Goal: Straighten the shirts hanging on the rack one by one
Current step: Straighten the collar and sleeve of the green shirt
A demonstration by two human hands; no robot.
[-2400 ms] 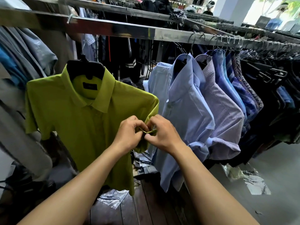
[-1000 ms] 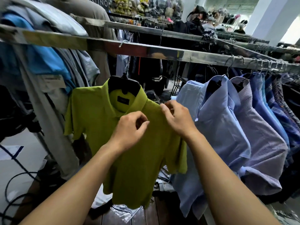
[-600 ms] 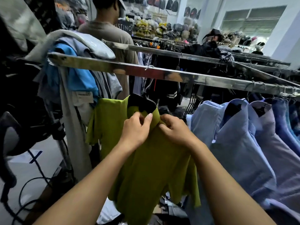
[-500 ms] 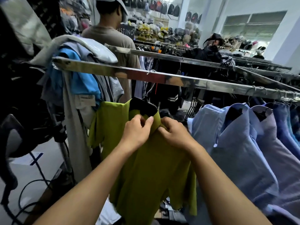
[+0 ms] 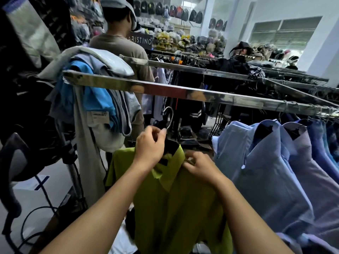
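A lime-green polo shirt (image 5: 176, 204) sits on a black hanger (image 5: 171, 146) whose metal hook (image 5: 169, 116) hangs free below the chrome rack rail (image 5: 165, 89). My left hand (image 5: 150, 145) grips the hanger at the base of the hook. My right hand (image 5: 199, 166) pinches the shirt's collar on the right side. To the right, light blue shirts (image 5: 266, 171) and several darker blue ones hang from the rail.
Grey and blue garments (image 5: 91, 92) are draped over the rail's left end by its upright post. A person in a brown T-shirt (image 5: 122, 52) stands behind the rack. More racks of dark clothes run behind. A dark chair (image 5: 14, 162) and cables lie at left.
My hands rose from the green shirt's sleeve to its collar. The hanger has come off the rail and sits lower, my left hand now holding it by the hook.
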